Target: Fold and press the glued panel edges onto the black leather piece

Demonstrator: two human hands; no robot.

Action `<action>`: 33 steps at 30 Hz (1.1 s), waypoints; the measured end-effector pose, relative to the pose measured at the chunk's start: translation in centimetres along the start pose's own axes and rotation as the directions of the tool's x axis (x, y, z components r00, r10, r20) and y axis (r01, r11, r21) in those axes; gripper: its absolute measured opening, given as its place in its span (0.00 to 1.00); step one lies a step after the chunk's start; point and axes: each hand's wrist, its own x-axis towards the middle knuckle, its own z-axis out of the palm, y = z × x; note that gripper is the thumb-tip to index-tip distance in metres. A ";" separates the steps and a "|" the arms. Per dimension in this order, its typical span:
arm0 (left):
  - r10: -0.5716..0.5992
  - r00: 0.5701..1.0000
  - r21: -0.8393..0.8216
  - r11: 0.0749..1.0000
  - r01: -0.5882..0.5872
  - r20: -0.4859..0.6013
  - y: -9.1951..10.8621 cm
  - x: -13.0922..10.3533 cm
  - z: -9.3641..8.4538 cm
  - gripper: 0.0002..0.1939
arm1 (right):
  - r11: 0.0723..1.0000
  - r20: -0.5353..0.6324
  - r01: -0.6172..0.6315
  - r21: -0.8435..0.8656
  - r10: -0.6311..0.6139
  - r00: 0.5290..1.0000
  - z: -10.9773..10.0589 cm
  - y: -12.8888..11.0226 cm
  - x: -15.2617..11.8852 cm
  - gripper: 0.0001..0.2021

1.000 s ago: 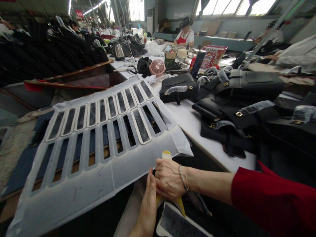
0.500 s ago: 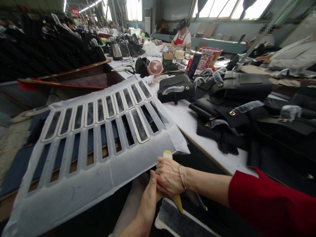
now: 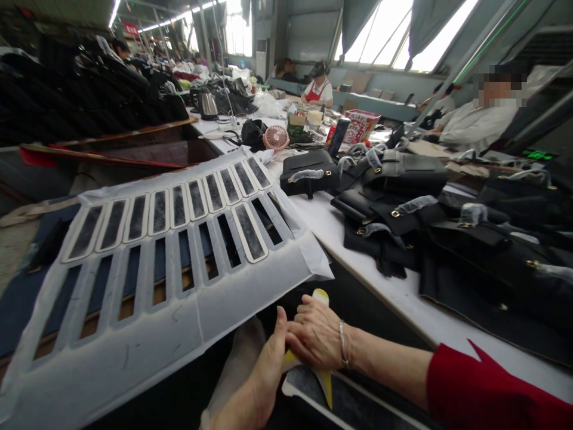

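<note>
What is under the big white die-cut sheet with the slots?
Through the empty slots of the white sheet show blue fabric and brown wood. Dark strips fill the upper row. The solid lower part hides whatever lies beneath it.

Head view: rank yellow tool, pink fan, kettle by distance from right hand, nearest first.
From the right hand:
1. yellow tool - gripped in that hand, tip sticking out above the knuckles.
2. pink fan - mid-table, beyond the white die-cut sheet.
3. kettle - farther back, left of the fan.
</note>
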 end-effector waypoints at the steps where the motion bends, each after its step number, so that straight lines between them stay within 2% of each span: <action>1: -0.004 0.998 -0.030 1.000 0.005 0.063 -0.1 0.0 -0.3 0.39 | 0.999 0.000 -0.038 0.003 0.038 0.999 -0.2 -0.4 -0.5 0.16; 4: 0.001 0.968 -0.125 0.992 0.031 0.250 -0.5 0.2 -1.5 0.35 | 0.987 0.014 -0.161 0.005 0.161 0.987 -0.5 -1.0 -2.0 0.18; 6: 0.029 0.961 -0.114 0.993 0.003 0.276 -0.9 0.4 -2.5 0.29 | 0.968 0.032 -0.252 0.006 0.252 0.967 -0.6 -1.0 -3.1 0.21; 8: 0.056 0.967 -0.037 0.998 -0.048 0.250 -1.3 0.6 -3.3 0.23 | 0.936 0.047 -0.352 0.013 0.351 0.935 -0.7 -0.8 -4.3 0.25; 10: 0.068 0.972 0.045 0.996 -0.080 0.225 -1.6 0.8 -3.8 0.22 | 0.885 0.052 -0.466 0.025 0.464 0.884 -1.0 -0.5 -5.6 0.27; 13: 0.064 0.973 0.163 0.981 -0.102 0.223 -1.5 1.0 -3.9 0.21 | 0.780 0.061 -0.625 0.040 0.622 0.781 -1.4 0.2 -7.4 0.30; 16: 0.123 0.963 0.329 0.923 -0.199 0.238 -1.1 1.3 -3.6 0.18 | 0.690 0.089 -0.721 0.069 0.715 0.693 -2.0 1.1 -8.7 0.29; 19: 0.165 0.957 0.434 0.863 -0.258 0.240 -0.8 1.7 -3.3 0.17 | 0.548 0.192 -0.773 0.318 0.762 0.619 -3.6 1.8 -9.5 0.28; 21: 0.167 0.956 0.460 0.848 -0.264 0.242 -0.8 1.8 -3.3 0.18 | 0.373 0.286 -0.724 0.580 0.739 0.610 -5.3 1.9 -9.9 0.28; 23: 0.140 0.965 0.448 0.864 -0.229 0.223 -1.3 1.7 -3.8 0.21 | 0.210 0.327 -0.618 0.757 0.698 0.637 -7.2 1.5 -10.6 0.29; 25: 0.078 0.991 0.315 0.943 -0.108 0.107 -2.5 1.4 -4.8 0.26 | 0.100 0.329 -0.527 0.844 0.680 0.655 -8.7 0.2 -11.5 0.28; 27: -0.064 0.996 0.078 0.995 0.069 -0.063 -4.5 1.1 -5.9 0.31 | -0.017 0.333 -0.457 0.889 0.710 0.621 -9.2 -1.8 -12.7 0.24; 28: -0.158 0.981 -0.036 0.987 0.155 -0.117 -5.7 1.0 -6.3 0.33 | -0.094 0.345 -0.416 0.904 0.735 0.583 -9.0 -3.1 -13.2 0.23; 29: -0.245 0.963 -0.107 0.967 0.233 -0.117 -6.9 1.0 -6.6 0.36 | -0.181 0.367 -0.366 0.913 0.758 0.539 -8.4 -4.5 -13.7 0.23; 31: -0.363 0.932 -0.180 0.918 0.353 -0.025 -9.1 1.2 -6.6 0.40 | -0.346 0.416 -0.232 0.909 0.769 0.484 -6.3 -7.6 -14.1 0.23; 32: -0.378 0.925 -0.202 0.904 0.377 0.036 -10.0 1.3 -6.3 0.40 | -0.415 0.439 -0.165 0.895 0.749 0.496 -4.9 -9.2 -13.9 0.23; 33: -0.368 0.927 -0.218 0.901 0.376 0.075 -10.6 1.4 -5.9 0.38 | -0.465 0.443 -0.102 0.879 0.722 0.532 -3.4 -10.8 -13.5 0.24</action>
